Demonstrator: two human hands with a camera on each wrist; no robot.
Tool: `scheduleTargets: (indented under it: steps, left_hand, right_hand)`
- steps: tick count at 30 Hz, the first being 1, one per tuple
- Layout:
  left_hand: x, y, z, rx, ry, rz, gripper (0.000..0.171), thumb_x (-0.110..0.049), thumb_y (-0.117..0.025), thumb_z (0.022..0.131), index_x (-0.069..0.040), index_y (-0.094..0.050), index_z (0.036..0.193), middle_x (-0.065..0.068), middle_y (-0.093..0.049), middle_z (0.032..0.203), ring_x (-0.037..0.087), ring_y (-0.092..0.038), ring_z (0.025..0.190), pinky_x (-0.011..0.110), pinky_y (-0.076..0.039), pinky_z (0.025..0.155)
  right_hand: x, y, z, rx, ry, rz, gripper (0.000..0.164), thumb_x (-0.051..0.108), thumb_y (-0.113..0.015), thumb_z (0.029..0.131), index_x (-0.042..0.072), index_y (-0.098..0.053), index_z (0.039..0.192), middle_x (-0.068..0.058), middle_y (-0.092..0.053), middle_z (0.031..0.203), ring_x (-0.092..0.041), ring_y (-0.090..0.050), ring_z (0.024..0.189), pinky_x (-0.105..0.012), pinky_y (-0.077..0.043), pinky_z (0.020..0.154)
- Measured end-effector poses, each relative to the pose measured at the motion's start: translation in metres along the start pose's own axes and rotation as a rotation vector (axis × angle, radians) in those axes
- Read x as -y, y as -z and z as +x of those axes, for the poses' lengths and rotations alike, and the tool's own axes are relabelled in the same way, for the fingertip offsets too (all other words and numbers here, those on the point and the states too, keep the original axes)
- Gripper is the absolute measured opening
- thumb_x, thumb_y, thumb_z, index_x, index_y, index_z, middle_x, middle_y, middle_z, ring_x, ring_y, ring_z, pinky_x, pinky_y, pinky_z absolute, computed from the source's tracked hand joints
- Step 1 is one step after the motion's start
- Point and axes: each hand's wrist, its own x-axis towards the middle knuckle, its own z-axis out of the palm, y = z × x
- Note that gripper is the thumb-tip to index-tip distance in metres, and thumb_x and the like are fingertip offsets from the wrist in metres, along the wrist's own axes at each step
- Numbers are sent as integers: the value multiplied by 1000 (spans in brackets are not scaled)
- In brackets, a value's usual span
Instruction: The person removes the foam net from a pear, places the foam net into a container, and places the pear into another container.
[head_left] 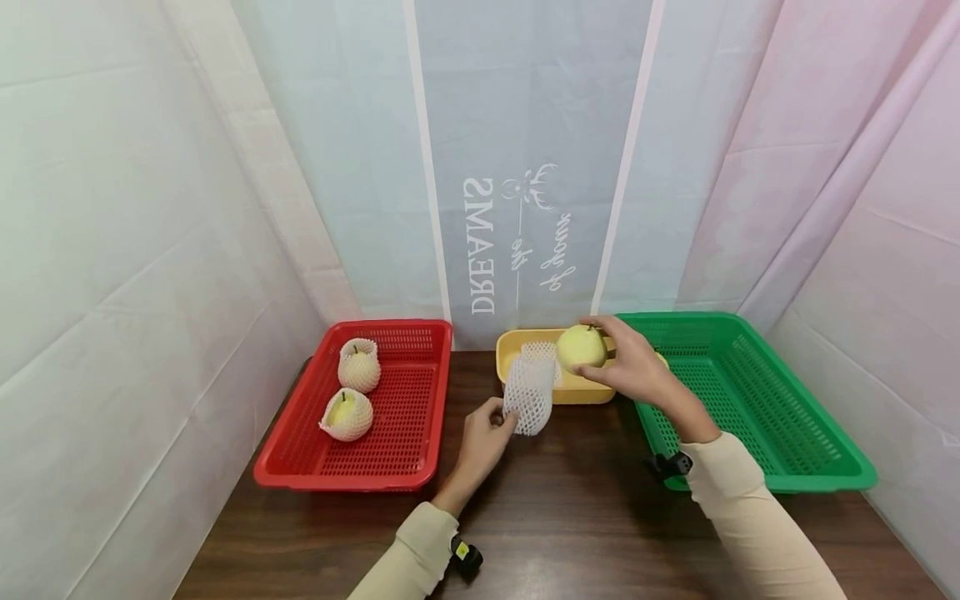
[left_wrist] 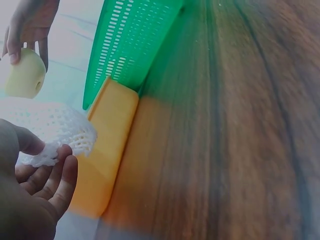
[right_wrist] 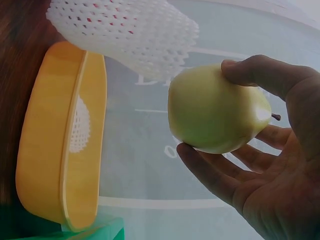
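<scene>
My right hand point(head_left: 633, 367) grips a pale yellow-green pear point(head_left: 581, 348) between thumb and fingers, above the yellow bin point(head_left: 592, 395). Its stem point(right_wrist: 276, 116) points back toward the palm in the right wrist view. My left hand point(head_left: 482, 437) pinches the edge of a white foam net sleeve point(head_left: 529, 398) between thumb and fingertips, just left of the pear. In the left wrist view the sleeve point(left_wrist: 55, 127) looks puffed out, apart from the pear point(left_wrist: 26, 75). Another foam net point(right_wrist: 81, 127) lies inside the yellow bin.
At the left, a red basket point(head_left: 405, 417) holds two pears in foam nets, one farther back point(head_left: 359, 367) and one nearer point(head_left: 348, 414). A green basket point(head_left: 765, 417) stands at the right, beside the yellow bin. All rest on a dark wooden table point(head_left: 555, 517) before a printed curtain point(head_left: 525, 100).
</scene>
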Motion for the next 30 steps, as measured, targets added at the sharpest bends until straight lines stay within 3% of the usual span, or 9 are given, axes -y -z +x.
scheduleTargets:
  steps: [7,16,22,30]
  left_hand:
    - [-5,-4,3,11,3,-92,6,-9,-73,96,-6,-76,100,2,-65,73,10,-65,61,20,-55,60]
    - [-11,-12,10,15,-4,-98,6,-10,-72,96,-5,-75,99,2,-63,75,4,-60,62,20,-55,61]
    - [-17,-17,15,18,-1,-102,8,-9,-72,96,-4,-75,102,2,-69,77,17,-69,68,20,-55,62]
    - [-17,-23,23,35,-12,-117,11,-10,-71,98,-2,-75,106,8,-72,82,5,-63,66,22,-57,63]
  right_hand:
    - [-6,6,1,-1,-23,26,76,18,-87,90,3,-49,153,-24,-52,151,-43,-58,126,-58,-61,91]
    - [-17,15,1,-14,-55,28,76,19,-86,91,3,-47,155,-26,-50,154,-45,-56,129,-62,-58,95]
    - [-25,18,2,-22,-72,33,75,19,-86,92,3,-47,154,-26,-51,152,-46,-60,124,-61,-60,92]
    - [-36,25,3,-28,-108,45,75,24,-84,93,5,-46,155,-26,-48,156,-48,-61,121,-61,-60,88]
